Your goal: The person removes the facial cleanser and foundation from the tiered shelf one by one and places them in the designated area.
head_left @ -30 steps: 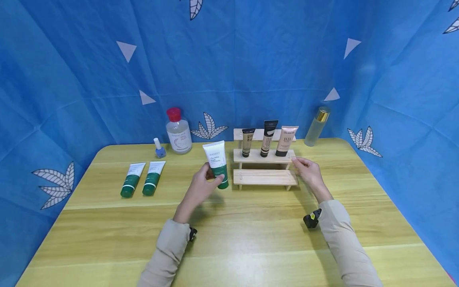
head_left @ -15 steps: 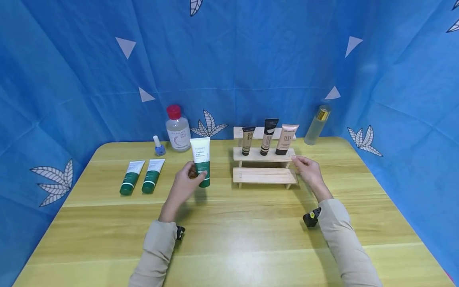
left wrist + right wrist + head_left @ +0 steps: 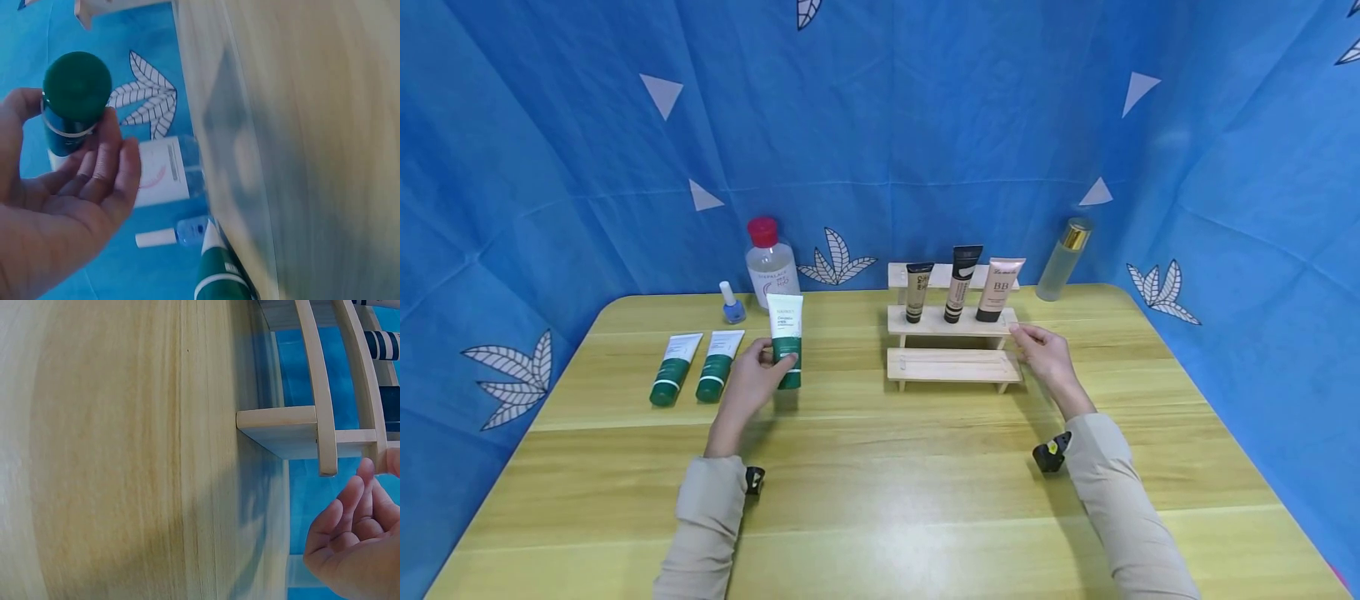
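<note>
My left hand grips a white-and-green squeeze tube near its green cap end, thumb in front. The tube is held upright with its cap down, above the table. From below, the left wrist view shows its round green cap between thumb and fingers. With thumb and fingertip, my right hand pinches the right end of the middle step of a tiered wooden display rack. On that step stand a small gold-and-black tube, a taller black-topped tube and a pink BB cream tube.
Two similar green-and-white tubes lie at the left, the nearer one beside my left hand. Behind stand a blue nail polish bottle and a clear red-capped bottle. A gold-capped bottle stands back right, by the blue cloth.
My left hand has carried the tube leftward, away from the rack, toward the two lying tubes, and the tube has come more upright. The right hand stays at the rack's end.
</note>
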`<state>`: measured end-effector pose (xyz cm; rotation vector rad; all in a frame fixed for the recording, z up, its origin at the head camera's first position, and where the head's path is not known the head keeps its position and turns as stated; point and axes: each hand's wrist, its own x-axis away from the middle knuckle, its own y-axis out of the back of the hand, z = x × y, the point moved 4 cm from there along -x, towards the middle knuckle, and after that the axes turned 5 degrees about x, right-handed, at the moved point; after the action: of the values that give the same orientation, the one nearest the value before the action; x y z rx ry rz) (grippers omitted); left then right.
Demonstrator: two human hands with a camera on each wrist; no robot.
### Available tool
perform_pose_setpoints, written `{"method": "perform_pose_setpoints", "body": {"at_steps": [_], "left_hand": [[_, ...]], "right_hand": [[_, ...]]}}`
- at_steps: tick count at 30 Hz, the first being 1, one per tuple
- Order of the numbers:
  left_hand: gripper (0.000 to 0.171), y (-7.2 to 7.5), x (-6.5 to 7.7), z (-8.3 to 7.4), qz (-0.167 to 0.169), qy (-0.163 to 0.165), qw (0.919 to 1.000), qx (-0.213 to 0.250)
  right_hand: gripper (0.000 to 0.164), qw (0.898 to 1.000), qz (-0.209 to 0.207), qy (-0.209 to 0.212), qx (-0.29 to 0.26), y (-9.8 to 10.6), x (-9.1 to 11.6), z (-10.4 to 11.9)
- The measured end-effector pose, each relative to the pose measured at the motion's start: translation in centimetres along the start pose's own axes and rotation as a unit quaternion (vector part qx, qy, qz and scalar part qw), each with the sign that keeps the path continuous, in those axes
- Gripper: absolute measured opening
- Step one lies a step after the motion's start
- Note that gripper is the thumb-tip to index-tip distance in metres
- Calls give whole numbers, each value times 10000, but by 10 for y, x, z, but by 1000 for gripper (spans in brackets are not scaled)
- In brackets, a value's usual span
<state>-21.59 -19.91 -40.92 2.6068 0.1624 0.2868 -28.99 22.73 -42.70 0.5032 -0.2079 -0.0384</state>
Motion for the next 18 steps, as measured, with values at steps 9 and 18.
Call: {"method": "perform_pose_setpoints", "body": {"at_steps": [9, 18], "left_hand": [[67, 10, -10, 17, 158, 396, 9956, -839], [68, 10, -19, 25, 468, 815, 9878, -1240]], "right_hand": [[62, 10000, 24, -36, -14, 0, -1, 0], [63, 10000, 35, -44, -26, -1, -3, -3]]}}
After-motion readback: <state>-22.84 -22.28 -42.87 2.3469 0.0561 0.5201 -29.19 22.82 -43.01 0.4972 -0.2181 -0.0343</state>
